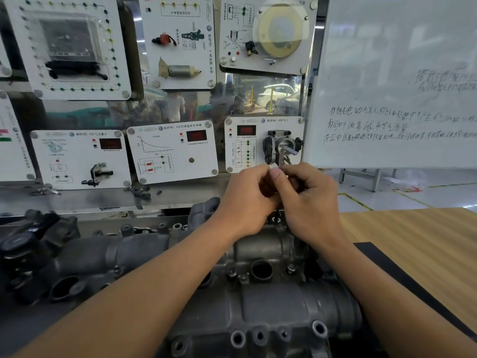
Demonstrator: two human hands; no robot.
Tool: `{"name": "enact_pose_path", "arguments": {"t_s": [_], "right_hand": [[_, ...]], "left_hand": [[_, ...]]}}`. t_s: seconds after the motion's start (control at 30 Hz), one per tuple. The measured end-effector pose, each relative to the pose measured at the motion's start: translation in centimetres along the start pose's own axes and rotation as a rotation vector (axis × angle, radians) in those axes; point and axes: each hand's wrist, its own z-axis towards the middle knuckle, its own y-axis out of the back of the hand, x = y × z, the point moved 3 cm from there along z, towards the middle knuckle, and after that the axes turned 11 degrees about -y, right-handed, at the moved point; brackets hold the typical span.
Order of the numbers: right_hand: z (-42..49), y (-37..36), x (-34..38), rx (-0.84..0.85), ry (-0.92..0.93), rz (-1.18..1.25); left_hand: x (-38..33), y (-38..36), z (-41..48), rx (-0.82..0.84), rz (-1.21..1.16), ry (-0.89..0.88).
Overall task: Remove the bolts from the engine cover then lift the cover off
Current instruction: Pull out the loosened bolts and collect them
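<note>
Both hands, left hand [249, 200] and right hand [308, 202], close round a hex key [281, 156] over the engine cover [271, 303], likely heavy, rigid cast metal, best lifted by its edges.

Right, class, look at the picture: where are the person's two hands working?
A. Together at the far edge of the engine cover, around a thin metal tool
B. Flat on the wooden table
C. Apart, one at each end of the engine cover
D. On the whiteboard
A: the left hand and right hand meet over the far edge of the engine cover, closed around an L-shaped hex key sticking up between them.
</note>
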Motion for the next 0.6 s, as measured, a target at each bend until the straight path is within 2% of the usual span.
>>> {"name": "enact_pose_path", "arguments": {"t_s": [0.07,0.13,0.3,0.37,0.5,0.6], "right_hand": [[0.12,0.01,-0.25,-0.011,-0.013,0.015],[0.19,-0.02,-0.46,-0.015,-0.017,0.013],[0.19,-0.15,-0.43,-0.018,-0.011,0.020],[0.24,-0.12,-0.40,-0.019,-0.003,0.016],[0.19,-0.02,-0.56,-0.014,-0.039,0.057],[0.21,-0.15,-0.52,-0.002,-0.060,0.047]], "left_hand": [[0.12,-0.22,-0.31,0.130,-0.094,0.023],[0.09,-0.34,-0.34,0.173,-0.087,0.005],[-0.26,-0.34,0.06,-0.034,0.085,-0.060],[-0.01,-0.27,0.00,-0.033,0.073,-0.038],[-0.09,-0.30,-0.30,0.074,-0.103,-0.026],[-0.63,-0.22,0.01,-0.023,-0.005,-0.057]]}}
